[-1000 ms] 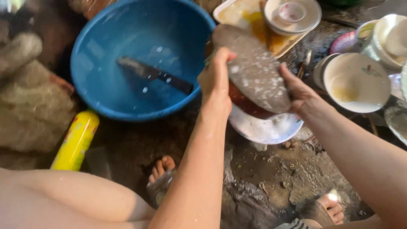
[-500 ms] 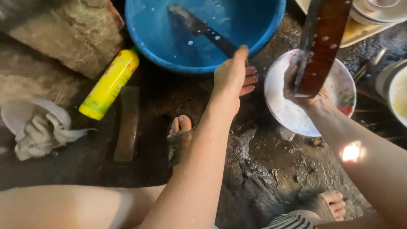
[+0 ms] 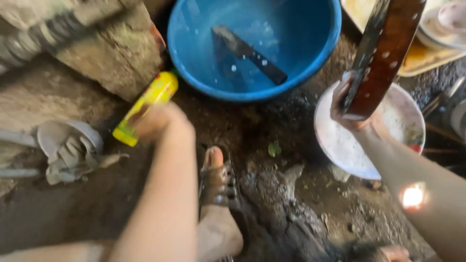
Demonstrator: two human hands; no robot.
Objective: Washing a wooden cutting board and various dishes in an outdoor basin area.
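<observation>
Soap foam is seen in the shallow white bowl (image 3: 335,145) that lies just under the right hand (image 3: 350,112). A flat brown wooden board (image 3: 383,53), wet and flecked with white suds, is gripped at its lower end by this hand, with the fingers closed around the edge, and is held upright and slightly tilted above the bowl. Beyond the board, a pale yellow-stained tray (image 3: 417,60) with stacked white dishes is partly seen at the frame's corner.

The left hand (image 3: 158,121) is blurred by motion; whether it is open or closed cannot be told. It is placed over the lower end of a yellow cylindrical bottle (image 3: 150,99), which lies on its side on the dark muddy ground; contact cannot be confirmed. Just beyond the bottle and to the right of this hand, a large round blue plastic basin (image 3: 194,73) is set, and a dark-handled knife (image 3: 247,51) lies inside it in shallow water. Left of the hand, a crumpled grey cloth (image 3: 73,155) is heaped beside a pale round lid. A sandalled foot (image 3: 218,184) is seen between the two forearms, near the left one.
</observation>
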